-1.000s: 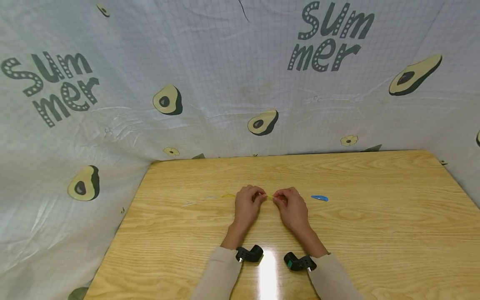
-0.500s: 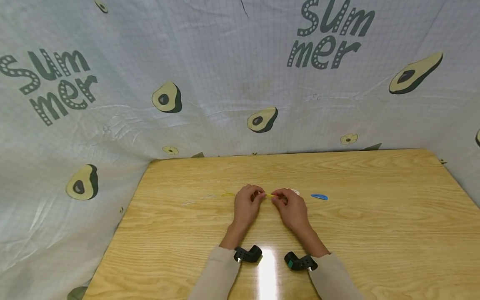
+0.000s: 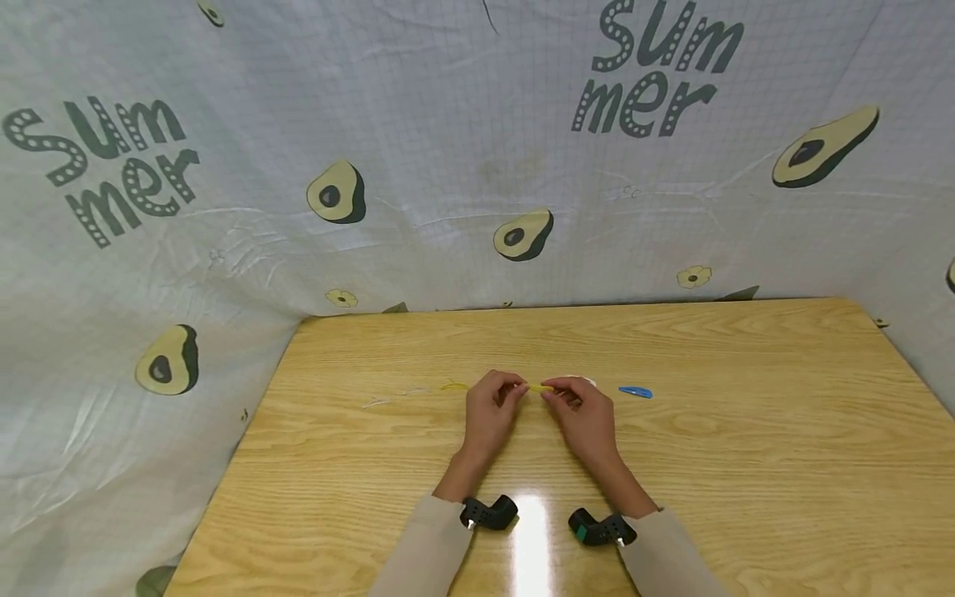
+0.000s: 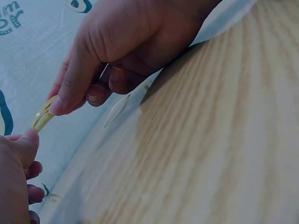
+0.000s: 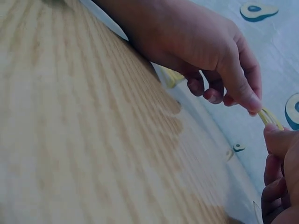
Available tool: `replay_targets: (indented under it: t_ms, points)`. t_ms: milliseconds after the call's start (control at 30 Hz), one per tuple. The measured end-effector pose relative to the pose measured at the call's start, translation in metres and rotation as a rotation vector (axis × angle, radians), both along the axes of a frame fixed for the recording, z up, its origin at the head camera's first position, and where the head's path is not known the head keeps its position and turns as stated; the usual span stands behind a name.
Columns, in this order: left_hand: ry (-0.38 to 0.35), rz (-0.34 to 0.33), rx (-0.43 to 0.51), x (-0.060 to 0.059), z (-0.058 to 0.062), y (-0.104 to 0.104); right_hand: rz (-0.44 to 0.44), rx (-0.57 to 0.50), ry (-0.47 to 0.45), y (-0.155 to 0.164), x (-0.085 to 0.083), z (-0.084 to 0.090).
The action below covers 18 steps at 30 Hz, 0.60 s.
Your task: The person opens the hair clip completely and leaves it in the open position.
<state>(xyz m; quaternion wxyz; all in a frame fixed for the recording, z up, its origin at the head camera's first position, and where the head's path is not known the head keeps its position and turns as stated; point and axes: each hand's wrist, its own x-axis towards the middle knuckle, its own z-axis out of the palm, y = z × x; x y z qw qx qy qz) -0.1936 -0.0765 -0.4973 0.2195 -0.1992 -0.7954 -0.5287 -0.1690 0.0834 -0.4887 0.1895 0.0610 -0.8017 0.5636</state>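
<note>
Both hands' fingers pinch a yellow hair clip [image 3: 540, 388] (blue clip [image 3: 636, 392] nearby).

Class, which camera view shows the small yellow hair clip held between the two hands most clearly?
The right wrist view: the small yellow hair clip shows as two thin prongs pinched by the left hand and right hand. The left wrist view shows one end; the head view, a tiny sliver.

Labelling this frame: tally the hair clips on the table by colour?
Yellow hair clip, pinched between left hand and right hand: 1
Yellow hair clip on the table, left of the hands: 1
Blue hair clip: 1
White clip behind the right hand: 1
Clear clips far left, faint: 2
Total: 6
</note>
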Motion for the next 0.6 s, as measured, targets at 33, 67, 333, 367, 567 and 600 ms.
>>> replay_targets:
  t_ms: [33, 67, 333, 367, 567, 600]
  points:
    - [0.003, 0.0, 0.003, 0.002, 0.0, 0.0, 0.0, -0.005, -0.005, 0.0, 0.001, 0.0]
    - [0.009, 0.002, 0.008, 0.003, -0.001, 0.0, -0.001, -0.009, -0.009, -0.001, 0.003, 0.0]
    - [0.054, 0.025, 0.0, 0.013, -0.002, -0.001, -0.007, -0.023, 0.026, -0.004, 0.011, -0.001]
    - [0.052, 0.026, 0.002, 0.015, -0.002, -0.002, -0.007, -0.026, 0.028, -0.004, 0.012, -0.001]
    - [0.024, 0.032, 0.017, 0.024, -0.001, -0.003, -0.009, -0.007, 0.035, -0.004, 0.017, -0.003]
    - [0.024, 0.035, 0.022, 0.026, -0.001, -0.003, -0.006, -0.002, 0.037, -0.004, 0.018, -0.004]
